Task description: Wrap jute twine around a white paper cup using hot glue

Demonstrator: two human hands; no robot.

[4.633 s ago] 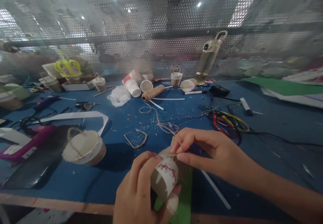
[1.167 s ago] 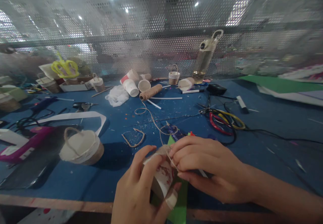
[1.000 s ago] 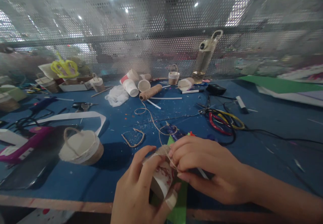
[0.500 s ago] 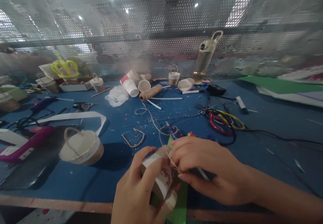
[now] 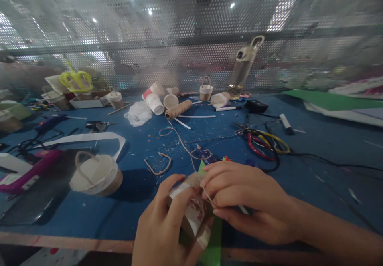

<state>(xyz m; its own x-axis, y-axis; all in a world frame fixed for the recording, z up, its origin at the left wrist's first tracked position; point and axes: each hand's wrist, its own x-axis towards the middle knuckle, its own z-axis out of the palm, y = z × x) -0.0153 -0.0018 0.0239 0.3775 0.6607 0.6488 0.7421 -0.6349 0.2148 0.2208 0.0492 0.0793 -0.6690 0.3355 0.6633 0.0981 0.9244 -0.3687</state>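
My left hand [image 5: 169,222] is wrapped round a tilted paper cup [image 5: 191,216], white with a red print and a band of twine at its far end. Against that end, my right hand [image 5: 248,202] pinches the jute twine [image 5: 194,163] between thumb and fingers. The twine runs loosely back across the table to a brown spool [image 5: 179,109]. Under the hands lies a green strip [image 5: 213,246]. Just beyond the right hand is a blue glue gun-like tool [image 5: 205,154], partly hidden. A short cut piece of twine [image 5: 160,172] rests left of it.
A twine-handled cup basket [image 5: 98,176] stands at the left beside a dark phone-like slab [image 5: 38,206]. Scissors with red and yellow handles [image 5: 260,148] and black cable lie at the right. Paper cups [image 5: 155,104] and a bottle [image 5: 241,72] stand near the perforated screen [image 5: 185,26].
My right hand has shifted very slightly right and down with the twine, which now lies a little differently beside the cup. My left hand still holds the cup in nearly the same place.
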